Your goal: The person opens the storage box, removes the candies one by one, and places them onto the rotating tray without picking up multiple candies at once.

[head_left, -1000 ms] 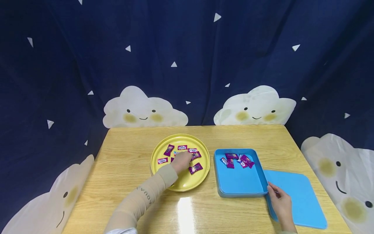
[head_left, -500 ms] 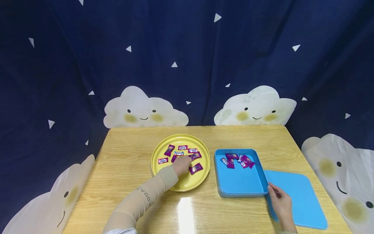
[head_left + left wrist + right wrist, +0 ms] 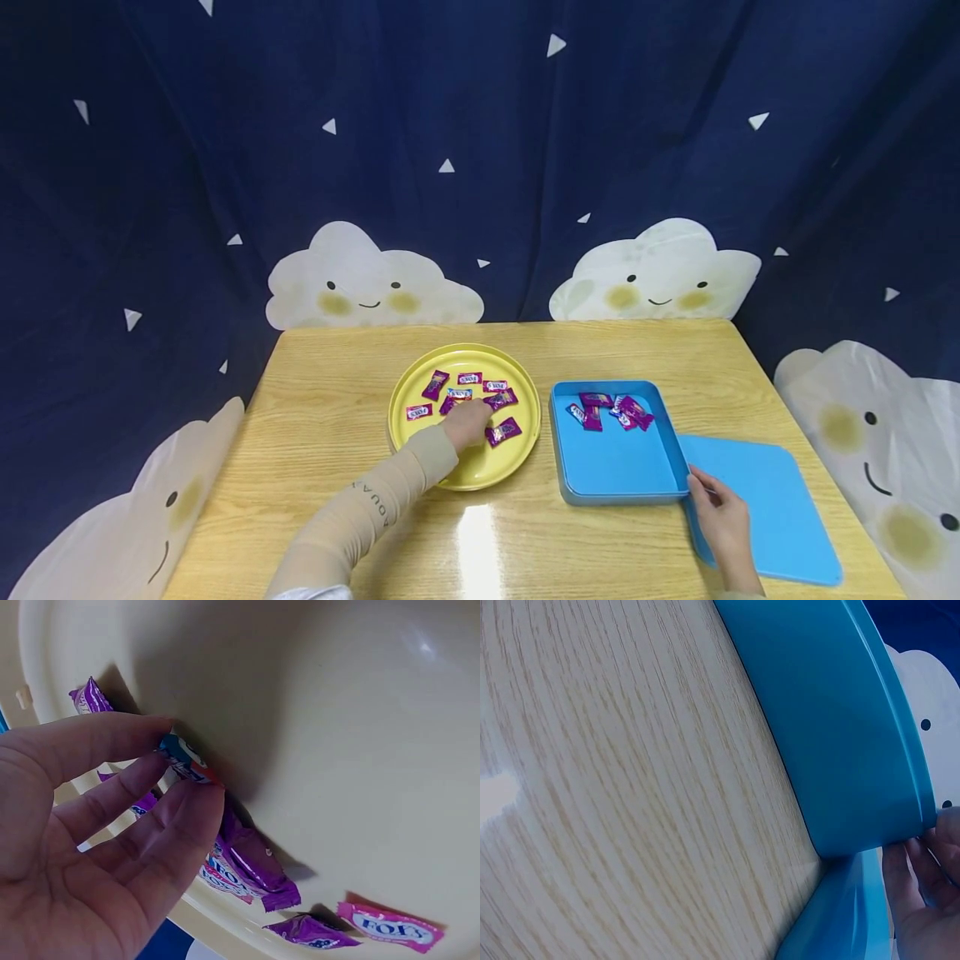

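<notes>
Though the head view hides it, the left hand pinches candy, the right hand a blue box's four-o'clock corner.

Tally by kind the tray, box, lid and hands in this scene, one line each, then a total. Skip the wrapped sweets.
Yellow tray: 1
Blue box: 1
Blue lid: 1
Hands, left hand and right hand: 2
Total: 5

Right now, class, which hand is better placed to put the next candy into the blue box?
Probably the left hand: it pinches a wrapped candy over the yellow plate. The right hand grips a corner of the blue box, away from the plate, so seems better suited to steadying.
</notes>
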The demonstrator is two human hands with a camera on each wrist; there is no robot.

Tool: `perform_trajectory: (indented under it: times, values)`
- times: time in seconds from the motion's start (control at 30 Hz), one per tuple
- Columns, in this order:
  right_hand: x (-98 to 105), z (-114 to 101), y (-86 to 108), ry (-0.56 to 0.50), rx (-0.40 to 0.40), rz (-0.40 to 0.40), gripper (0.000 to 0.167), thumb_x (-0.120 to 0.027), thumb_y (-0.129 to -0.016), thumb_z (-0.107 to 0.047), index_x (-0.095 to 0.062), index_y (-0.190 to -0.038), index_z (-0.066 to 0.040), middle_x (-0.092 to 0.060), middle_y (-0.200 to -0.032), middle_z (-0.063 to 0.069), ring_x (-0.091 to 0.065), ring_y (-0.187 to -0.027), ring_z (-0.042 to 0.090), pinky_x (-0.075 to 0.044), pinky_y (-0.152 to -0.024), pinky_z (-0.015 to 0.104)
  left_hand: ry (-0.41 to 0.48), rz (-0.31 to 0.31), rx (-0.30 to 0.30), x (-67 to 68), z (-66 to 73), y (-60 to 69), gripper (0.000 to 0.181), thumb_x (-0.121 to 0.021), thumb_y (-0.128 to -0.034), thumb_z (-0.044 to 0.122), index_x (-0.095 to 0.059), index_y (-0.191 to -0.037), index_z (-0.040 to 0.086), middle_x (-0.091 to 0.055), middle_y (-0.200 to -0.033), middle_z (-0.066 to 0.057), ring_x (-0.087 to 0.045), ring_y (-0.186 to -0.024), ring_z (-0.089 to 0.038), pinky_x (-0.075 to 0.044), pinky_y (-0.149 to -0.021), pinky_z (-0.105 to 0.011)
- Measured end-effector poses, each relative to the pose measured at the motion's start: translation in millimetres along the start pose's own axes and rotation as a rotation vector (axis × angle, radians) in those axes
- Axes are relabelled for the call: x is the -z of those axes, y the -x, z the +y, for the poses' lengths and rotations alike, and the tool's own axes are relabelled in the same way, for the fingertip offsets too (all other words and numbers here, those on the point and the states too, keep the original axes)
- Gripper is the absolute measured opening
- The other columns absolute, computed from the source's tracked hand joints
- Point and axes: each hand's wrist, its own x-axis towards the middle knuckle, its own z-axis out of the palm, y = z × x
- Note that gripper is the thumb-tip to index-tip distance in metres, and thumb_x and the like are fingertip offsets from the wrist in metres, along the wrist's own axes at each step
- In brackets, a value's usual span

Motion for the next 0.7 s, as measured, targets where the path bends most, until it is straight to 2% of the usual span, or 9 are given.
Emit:
perform_trajectory:
  times: [0.17,0.47,0.6,0.7]
  values:
    - [-0.2,-1.3,1.1,-0.002,0.009,0.013,0.044,-0.045,-0.095,-0.033,-0.056,-0.124,-0.002,-0.053,-0.124,0.022,-0.037,-0.071,-0.019,-0.041,-0.06,0.006,0.02,0.011,0.0,0.4,0.3,0.1,0.014,-0.068,-0.0695,-0.005,-0.063,-0.074,0.008,-0.06,-0.075,-0.002,-0.054,-0.064,-0.014,-0.047,-0.056,-0.022]
    - [-1.0,-0.5,-0.4,-0.011,0.015,0.016,0.042,-0.045,-0.095,-0.031,-0.056,-0.124,-0.002,-0.053,-0.124,0.023,-0.037,-0.071,-0.02,-0.041,-0.06,0.006,0.017,0.021,0.005,-0.2,-0.4,-0.7,0.011,-0.067,-0.0747,0.0,-0.062,-0.07,0.008,-0.06,-0.072,-0.002,-0.053,-0.062,-0.013,-0.046,-0.054,-0.022]
    - [-0.6,-0.7,-0.3,-0.005,0.006,0.008,0.043,-0.045,-0.095,-0.032,-0.055,-0.124,-0.002,-0.053,-0.124,0.024,-0.037,-0.07,-0.02,-0.043,-0.058,0.008,0.014,0.004,0.024,7.2,3.0,-0.5,0.01,-0.065,-0.0795,0.003,-0.061,-0.072,0.008,-0.058,-0.073,-0.002,-0.052,-0.063,-0.013,-0.045,-0.055,-0.022]
    - [-0.4,-0.5,-0.5,-0.004,-0.001,0.003,0.044,-0.044,-0.095,-0.033,-0.055,-0.124,-0.002,-0.052,-0.124,0.024,-0.037,-0.07,-0.02,-0.043,-0.059,0.009,0.007,-0.001,0.041,17.8,8.4,-1.7,0.011,-0.063,-0.0815,0.005,-0.059,-0.072,0.009,-0.058,-0.074,-0.003,-0.052,-0.063,-0.014,-0.045,-0.055,-0.024]
